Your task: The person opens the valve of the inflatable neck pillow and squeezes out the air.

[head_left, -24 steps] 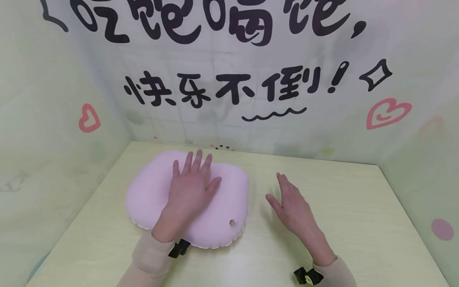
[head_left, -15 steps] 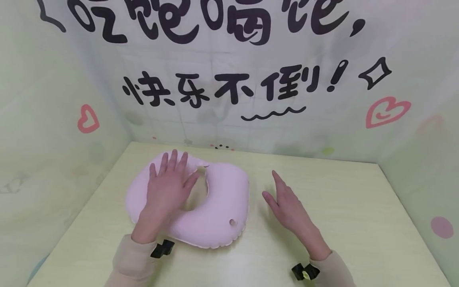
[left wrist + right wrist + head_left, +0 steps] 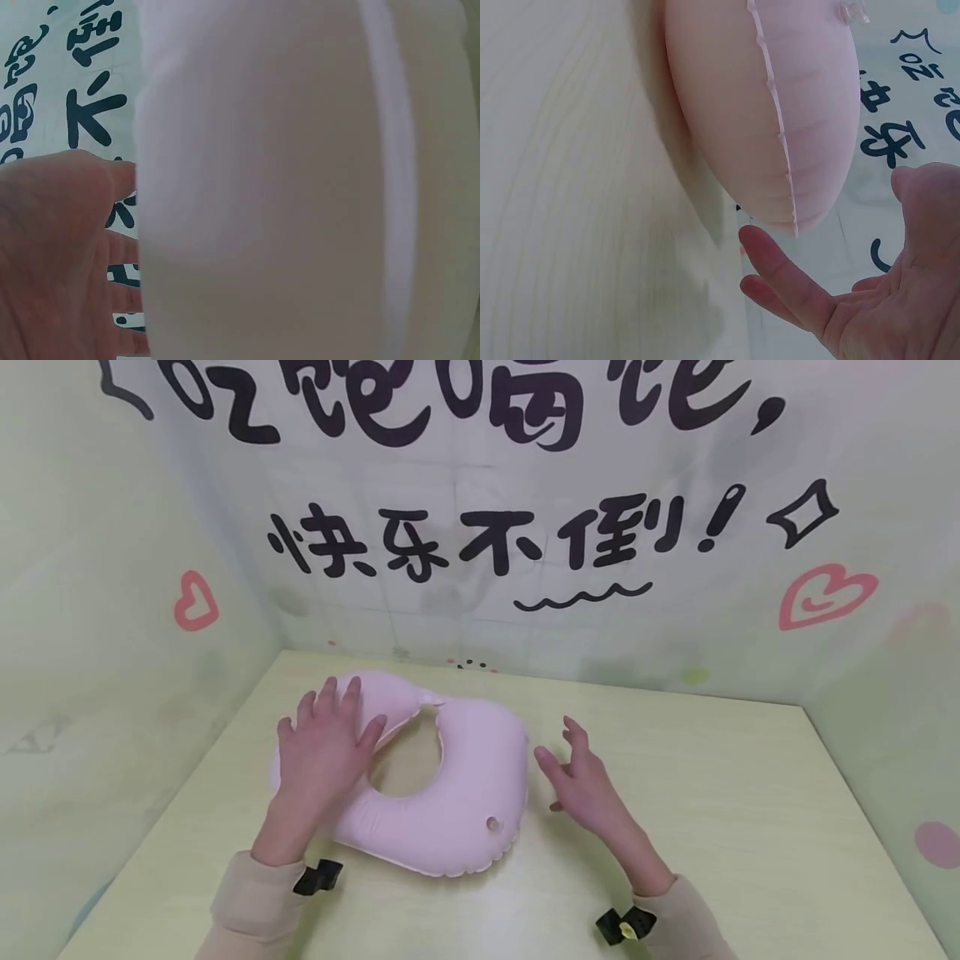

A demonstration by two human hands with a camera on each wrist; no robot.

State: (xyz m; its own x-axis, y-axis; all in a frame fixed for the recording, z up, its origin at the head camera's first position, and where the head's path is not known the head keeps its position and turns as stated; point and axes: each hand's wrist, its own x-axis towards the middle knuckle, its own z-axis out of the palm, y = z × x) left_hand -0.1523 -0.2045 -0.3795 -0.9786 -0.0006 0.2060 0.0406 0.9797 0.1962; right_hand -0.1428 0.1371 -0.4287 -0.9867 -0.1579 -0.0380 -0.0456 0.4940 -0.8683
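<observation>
A pink inflatable neck pillow (image 3: 480, 768) lies on the table, puffed up, with its two arms meeting at the back around a central hole. A small clear valve (image 3: 492, 824) sits near its front right corner and also shows at the top of the right wrist view. My left hand (image 3: 318, 752) spreads over the pillow's left arm, fingers and thumb extended. In the left wrist view the pillow's side (image 3: 262, 165) fills most of the picture beside that hand. To the right of the pillow, my right hand (image 3: 581, 777) hovers with fingers loosely bent, apart from it and holding nothing.
The pale wooden table (image 3: 697, 793) runs back to a printed cloth backdrop (image 3: 465, 610) with large black characters. Cloth walls with pink hearts stand on both sides. A black strap mount (image 3: 318, 877) sits at my left wrist, another (image 3: 626, 927) at my right.
My left hand has slid left across the pillow, uncovering its central hole. The right hand has shifted slightly left, and its fingers have bent and spread. The pillow stays about where it was.
</observation>
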